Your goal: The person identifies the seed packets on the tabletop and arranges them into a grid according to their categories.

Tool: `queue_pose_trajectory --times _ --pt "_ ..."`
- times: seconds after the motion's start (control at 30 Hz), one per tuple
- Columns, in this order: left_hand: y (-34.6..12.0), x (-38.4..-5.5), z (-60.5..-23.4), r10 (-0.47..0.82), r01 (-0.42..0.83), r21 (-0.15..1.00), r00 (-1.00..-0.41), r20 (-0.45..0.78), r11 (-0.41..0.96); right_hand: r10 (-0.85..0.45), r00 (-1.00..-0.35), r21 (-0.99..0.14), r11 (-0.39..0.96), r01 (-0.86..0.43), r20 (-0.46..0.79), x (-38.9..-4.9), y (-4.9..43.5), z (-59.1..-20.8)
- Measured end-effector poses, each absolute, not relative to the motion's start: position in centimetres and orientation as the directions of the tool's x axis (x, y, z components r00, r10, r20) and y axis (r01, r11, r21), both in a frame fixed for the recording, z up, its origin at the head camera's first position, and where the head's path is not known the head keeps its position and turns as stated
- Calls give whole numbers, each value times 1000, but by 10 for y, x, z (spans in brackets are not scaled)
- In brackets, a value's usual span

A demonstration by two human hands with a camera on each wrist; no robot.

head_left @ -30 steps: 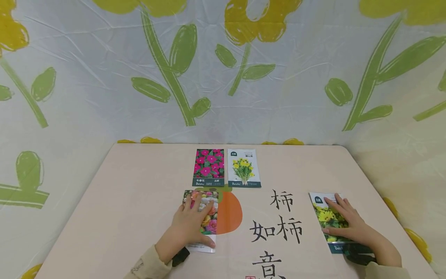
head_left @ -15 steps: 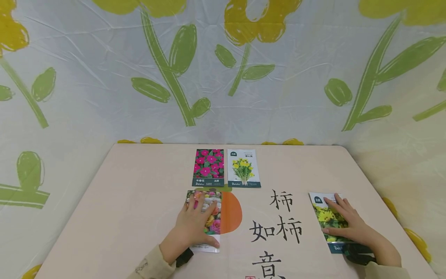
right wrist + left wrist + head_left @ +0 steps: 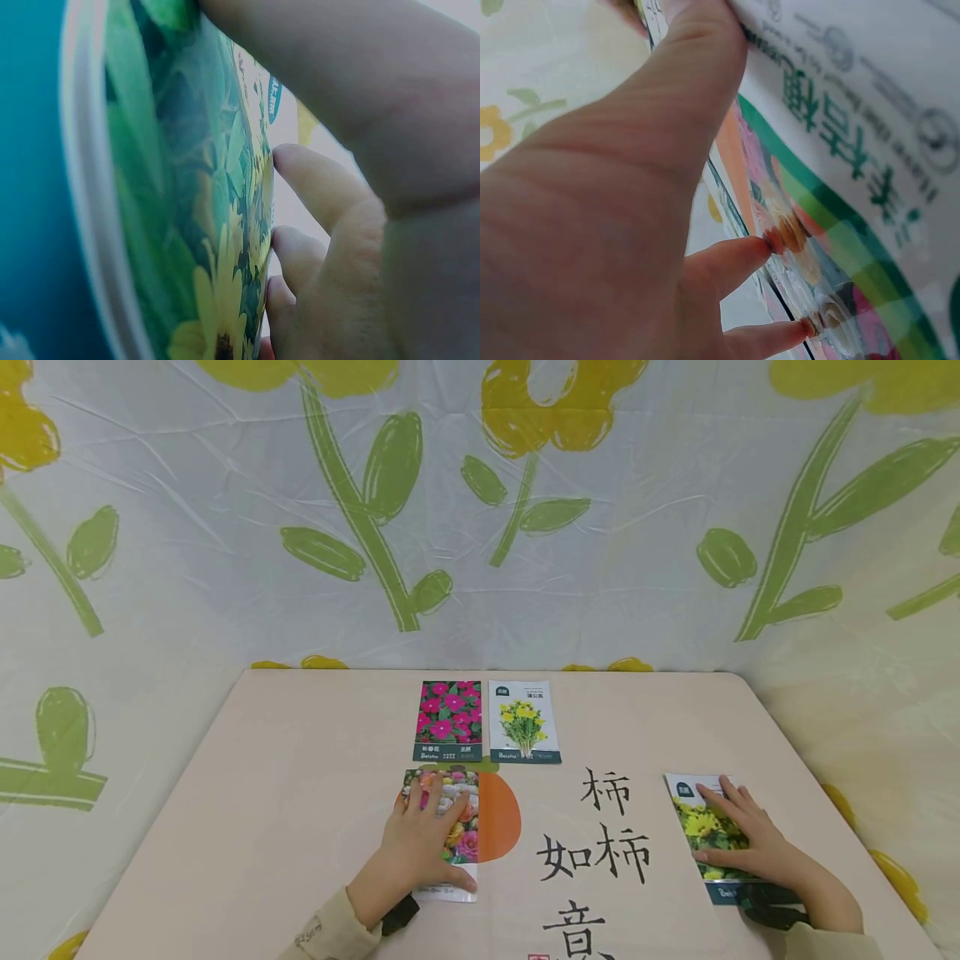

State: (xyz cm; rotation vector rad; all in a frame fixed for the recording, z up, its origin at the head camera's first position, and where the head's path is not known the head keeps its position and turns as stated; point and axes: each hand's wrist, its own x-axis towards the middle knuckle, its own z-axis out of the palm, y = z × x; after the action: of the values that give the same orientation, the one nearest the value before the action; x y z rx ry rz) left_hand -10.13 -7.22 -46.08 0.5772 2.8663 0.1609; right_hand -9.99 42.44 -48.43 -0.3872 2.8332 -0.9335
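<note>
My left hand [image 3: 420, 843] lies with spread fingers over a seed packet [image 3: 467, 843] printed with mixed pink, white and orange blooms. In the left wrist view, fingertips [image 3: 761, 244] touch the printed face of that packet [image 3: 832, 180]. On the right, my right hand [image 3: 757, 843] rests with fingers extended on a yellow-flower seed packet [image 3: 701, 822]. The right wrist view shows that packet [image 3: 187, 195] close up, with fingertips at its surface. Both packets lie flat on the table, partly covered by the hands.
Two more seed packets lie side by side farther back: a magenta-flower packet [image 3: 452, 714] and a white packet with yellow flowers [image 3: 522, 718]. The pale table [image 3: 285, 760] carries a printed orange fruit and black characters. A flower-patterned cloth [image 3: 600, 602] hangs behind.
My left hand and the mixed-bloom packet under it have slid a little to the right, below the magenta packet. The right hand and its packet stay in place.
</note>
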Motion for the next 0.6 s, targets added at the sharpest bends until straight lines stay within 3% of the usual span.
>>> queue_pose_trajectory --times 0.6 --pt "-73 -102 -461 400 376 149 -897 -190 914 -289 -957 -602 771 -206 -42 -100 423 -483"
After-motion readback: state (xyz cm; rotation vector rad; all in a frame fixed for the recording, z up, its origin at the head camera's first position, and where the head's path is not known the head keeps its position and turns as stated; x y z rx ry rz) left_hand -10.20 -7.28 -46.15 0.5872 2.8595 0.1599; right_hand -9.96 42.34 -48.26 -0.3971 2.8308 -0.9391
